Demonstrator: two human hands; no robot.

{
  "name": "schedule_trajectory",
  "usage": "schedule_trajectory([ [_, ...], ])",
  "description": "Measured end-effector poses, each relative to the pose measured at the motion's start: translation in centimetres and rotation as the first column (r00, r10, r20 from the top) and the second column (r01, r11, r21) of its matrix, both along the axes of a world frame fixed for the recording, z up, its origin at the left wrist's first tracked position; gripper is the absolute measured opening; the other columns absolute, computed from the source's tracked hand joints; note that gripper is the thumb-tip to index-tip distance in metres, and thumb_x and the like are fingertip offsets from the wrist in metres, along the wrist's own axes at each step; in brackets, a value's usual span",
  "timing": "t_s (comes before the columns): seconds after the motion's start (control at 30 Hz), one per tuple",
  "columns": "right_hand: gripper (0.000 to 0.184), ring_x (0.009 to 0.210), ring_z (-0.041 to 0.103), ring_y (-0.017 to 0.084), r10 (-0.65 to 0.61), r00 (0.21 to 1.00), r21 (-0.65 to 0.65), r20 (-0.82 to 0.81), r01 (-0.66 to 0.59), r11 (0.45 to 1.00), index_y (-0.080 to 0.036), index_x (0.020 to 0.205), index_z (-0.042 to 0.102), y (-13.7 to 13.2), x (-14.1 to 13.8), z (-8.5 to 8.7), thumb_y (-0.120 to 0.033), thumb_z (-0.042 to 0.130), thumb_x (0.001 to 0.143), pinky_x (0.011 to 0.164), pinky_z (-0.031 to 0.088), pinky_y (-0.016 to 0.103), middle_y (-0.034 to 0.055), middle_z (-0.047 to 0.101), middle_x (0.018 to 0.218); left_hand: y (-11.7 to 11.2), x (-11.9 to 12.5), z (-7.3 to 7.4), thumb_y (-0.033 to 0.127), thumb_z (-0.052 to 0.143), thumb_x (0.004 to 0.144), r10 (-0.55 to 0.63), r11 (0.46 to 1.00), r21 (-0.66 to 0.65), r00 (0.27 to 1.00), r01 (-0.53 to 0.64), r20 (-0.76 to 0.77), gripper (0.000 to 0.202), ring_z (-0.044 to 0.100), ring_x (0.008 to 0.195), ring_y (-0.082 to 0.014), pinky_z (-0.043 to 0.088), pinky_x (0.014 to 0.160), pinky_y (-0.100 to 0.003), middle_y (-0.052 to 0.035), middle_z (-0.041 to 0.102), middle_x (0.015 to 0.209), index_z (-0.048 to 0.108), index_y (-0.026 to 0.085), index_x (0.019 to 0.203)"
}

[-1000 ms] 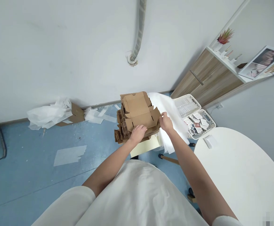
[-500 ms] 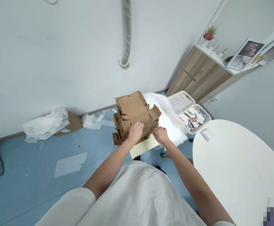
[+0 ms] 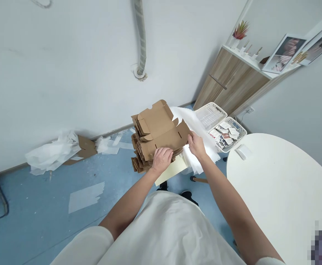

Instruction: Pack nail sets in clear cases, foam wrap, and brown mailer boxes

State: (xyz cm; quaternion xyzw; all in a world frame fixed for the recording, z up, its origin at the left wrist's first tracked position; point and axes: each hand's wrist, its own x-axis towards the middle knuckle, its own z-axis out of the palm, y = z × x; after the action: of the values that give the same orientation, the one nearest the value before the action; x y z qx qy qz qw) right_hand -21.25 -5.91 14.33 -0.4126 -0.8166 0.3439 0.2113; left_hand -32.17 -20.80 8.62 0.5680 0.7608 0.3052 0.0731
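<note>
A stack of flat brown cardboard box blanks rests on a small pale stool in front of me. My left hand lies on the near edge of the stack, fingers curled over it. At the stack's right corner, my right hand pinches the top blank, whose far flaps stand raised. White foam sheets lie just right of the stack.
Two white baskets with small packets stand by a wooden cabinet. A round white table is at my right. Torn white wrapping and a cardboard box lie on the blue floor by the wall.
My right hand moved from the stack's near edge up to its right corner and took hold of the top blank. The left hand stayed on the near edge.
</note>
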Motion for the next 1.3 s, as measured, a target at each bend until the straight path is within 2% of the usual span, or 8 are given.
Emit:
schedule_trajectory([
  [0.13, 0.044, 0.054, 0.054, 0.016, -0.084, 0.996, 0.027, -0.012, 0.084, 0.996, -0.017, 0.102, 0.053, -0.1, 2.0, 0.1, -0.044, 0.022, 0.085, 0.054, 0.041, 0.028, 0.0029, 0.058, 0.065, 0.2, 0.8, 1.1, 0.035, 0.039, 0.084, 0.037, 0.999, 0.022, 0.999, -0.037, -0.011, 0.026, 0.046, 0.105, -0.0214, 0.025, 0.095, -0.039, -0.0056, 0.057, 0.105, 0.058, 0.024, 0.097],
  [0.27, 0.044, 0.050, 0.052, 0.014, -0.256, 0.963, -0.009, -0.088, 0.256, 0.967, -0.017, 0.108, 0.051, 0.4, 5.9, 0.5, -0.043, 0.025, 0.084, 0.050, 0.042, 0.027, 0.0023, 0.056, 0.068, 0.7, 1.4, 2.9, 0.042, 0.049, 0.077, 0.306, 0.951, 0.059, 0.951, -0.304, -0.038, 0.040, 0.031, 0.119, -0.0300, 0.018, 0.097, -0.048, -0.0114, 0.039, 0.127, 0.049, 0.021, 0.111],
  [0.4, 0.043, 0.044, 0.048, 0.011, -0.457, 0.877, -0.044, -0.149, 0.456, 0.889, -0.016, 0.106, 0.052, 0.6, 11.8, 0.9, -0.043, 0.027, 0.083, 0.045, 0.043, 0.026, 0.0007, 0.054, 0.063, 2.7, 2.8, 3.6, 0.042, 0.052, 0.075, 0.469, 0.865, 0.137, 0.875, -0.482, 0.121, 0.066, 0.028, 0.122, -0.0288, 0.026, 0.095, -0.045, -0.0168, 0.025, 0.134, 0.024, 0.017, 0.129],
  [0.53, 0.041, 0.044, 0.049, 0.010, -0.633, 0.744, -0.060, -0.212, 0.637, 0.769, -0.015, 0.099, 0.054, -0.2, 18.9, 0.7, -0.044, 0.029, 0.082, 0.042, 0.043, 0.023, 0.0000, 0.054, 0.063, 5.9, 6.7, 2.2, 0.036, 0.050, 0.076, 0.247, 0.952, 0.087, 0.902, -0.294, 0.354, 0.051, 0.049, 0.104, -0.0199, 0.039, 0.087, -0.033, -0.0116, 0.047, 0.117, 0.035, 0.019, 0.122],
  [0.7, 0.039, 0.050, 0.051, 0.010, -0.786, 0.568, -0.109, -0.243, 0.790, 0.604, -0.016, 0.094, 0.055, -2.4, 28.5, -0.8, -0.044, 0.030, 0.082, 0.044, 0.045, 0.023, 0.0004, 0.055, 0.067, 9.5, 15.2, 0.6, 0.032, 0.043, 0.079, -0.016, 1.000, -0.001, 0.868, 0.019, 0.497, 0.021, 0.056, 0.075, -0.0137, 0.045, 0.067, -0.024, -0.0032, 0.061, 0.081, 0.054, 0.017, 0.087],
  [1.07, 0.022, 0.065, 0.051, 0.016, -0.924, 0.363, -0.160, -0.120, 0.912, 0.379, -0.018, 0.082, 0.057, -6.9, 48.1, -7.8, -0.029, 0.041, 0.071, 0.054, 0.043, 0.027, 0.0038, 0.056, 0.075, 14.9, 33.3, -1.4, 0.030, 0.046, 0.076, -0.365, 0.901, -0.110, 0.869, 0.420, 0.334, 0.018, 0.054, 0.062, -0.0122, 0.040, 0.059, -0.022, -0.0004, 0.060, 0.068, 0.058, 0.017, 0.076],
  [1.2, 0.020, 0.053, 0.047, 0.014, -0.933, 0.359, -0.291, 0.030, 0.896, 0.336, -0.017, 0.078, 0.056, -7.7, 51.9, -9.9, -0.027, 0.041, 0.067, 0.050, 0.039, 0.026, -0.0004, 0.052, 0.061, 15.9, 36.9, -3.4, 0.026, 0.049, 0.074, -0.379, 0.854, -0.275, 0.890, 0.442, 0.253, 0.018, 0.056, 0.066, -0.0136, 0.040, 0.062, -0.023, -0.0002, 0.061, 0.070, 0.058, 0.018, 0.087],
  [1.3, 0.026, 0.056, 0.049, 0.014, -0.929, 0.358, -0.331, 0.088, 0.891, 0.312, -0.017, 0.085, 0.056, -8.0, 53.0, -11.0, -0.026, 0.043, 0.064, 0.053, 0.039, 0.026, 0.0001, 0.056, 0.065, 16.2, 38.4, -4.8, 0.023, 0.052, 0.073, -0.319, 0.836, -0.385, 0.917, 0.391, 0.238, 0.040, 0.059, 0.075, -0.0154, 0.040, 0.067, -0.024, -0.0008, 0.063, 0.076, 0.048, 0.019, 0.112],
])
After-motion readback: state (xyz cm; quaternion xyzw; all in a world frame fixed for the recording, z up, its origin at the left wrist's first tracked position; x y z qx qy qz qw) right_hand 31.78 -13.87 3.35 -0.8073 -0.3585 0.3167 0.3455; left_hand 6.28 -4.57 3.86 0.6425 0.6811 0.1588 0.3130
